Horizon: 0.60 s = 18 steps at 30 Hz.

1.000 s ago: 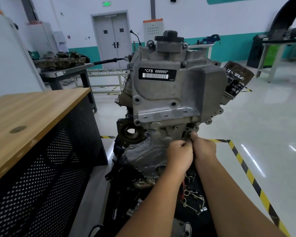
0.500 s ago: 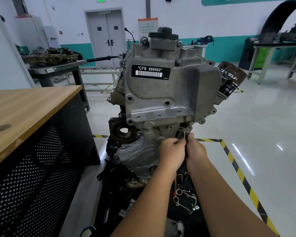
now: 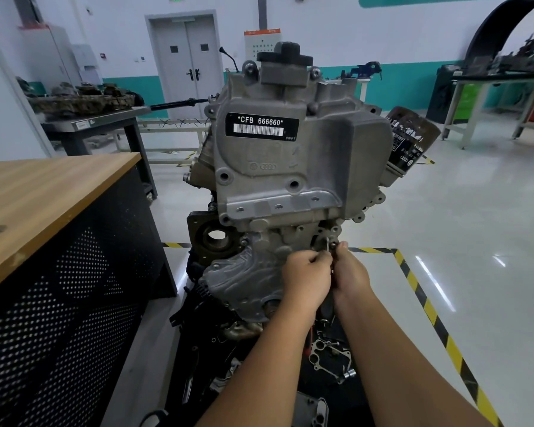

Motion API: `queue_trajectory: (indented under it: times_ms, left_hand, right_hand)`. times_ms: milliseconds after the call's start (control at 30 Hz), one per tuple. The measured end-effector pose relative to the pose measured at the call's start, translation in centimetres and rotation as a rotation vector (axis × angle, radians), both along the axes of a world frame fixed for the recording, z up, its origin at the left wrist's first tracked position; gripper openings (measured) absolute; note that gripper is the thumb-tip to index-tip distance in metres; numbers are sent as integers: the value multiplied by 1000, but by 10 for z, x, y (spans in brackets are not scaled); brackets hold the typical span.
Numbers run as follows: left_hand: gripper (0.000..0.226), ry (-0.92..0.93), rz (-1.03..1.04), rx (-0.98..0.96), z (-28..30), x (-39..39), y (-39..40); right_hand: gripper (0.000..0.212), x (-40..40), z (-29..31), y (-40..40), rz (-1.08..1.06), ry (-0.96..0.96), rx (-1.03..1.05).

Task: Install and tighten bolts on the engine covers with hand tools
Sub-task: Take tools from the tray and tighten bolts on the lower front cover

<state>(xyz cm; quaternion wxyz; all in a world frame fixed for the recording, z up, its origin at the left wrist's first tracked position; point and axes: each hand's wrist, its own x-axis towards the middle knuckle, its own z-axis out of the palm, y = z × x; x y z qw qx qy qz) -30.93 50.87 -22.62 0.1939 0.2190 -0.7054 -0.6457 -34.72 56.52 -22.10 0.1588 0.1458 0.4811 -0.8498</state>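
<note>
While I look down at the big grey engine (image 3: 278, 180) in the middle of the frame, both hands meet low on its front. My left hand (image 3: 305, 280) is curled, and its fingers (image 3: 316, 257) pinch a thin metal tool (image 3: 327, 243) that points up at a small hole in the engine cover (image 3: 329, 232). My right hand (image 3: 350, 274) is just beside it, its fingertips pinched together at the same spot; I cannot tell what they hold. A wooden tabletop (image 3: 43, 192) sits at the left. Loose metal parts (image 3: 329, 357) lie below the hands.
</note>
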Motion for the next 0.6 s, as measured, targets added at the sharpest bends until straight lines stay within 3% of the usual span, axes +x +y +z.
queue_trajectory:
  times_ms: [167, 400, 600]
  left_hand:
    - [35, 5, 6, -15, 1, -2, 2]
    - [32, 36, 31, 14, -1, -3, 1]
    - [28, 35, 35, 70, 0, -3, 0]
  right_hand:
    - [40, -2, -3, 2, 30, -17, -88]
    - [54, 5, 1, -4, 82, -93, -213]
    - [44, 8, 4, -6, 63, -133, -302]
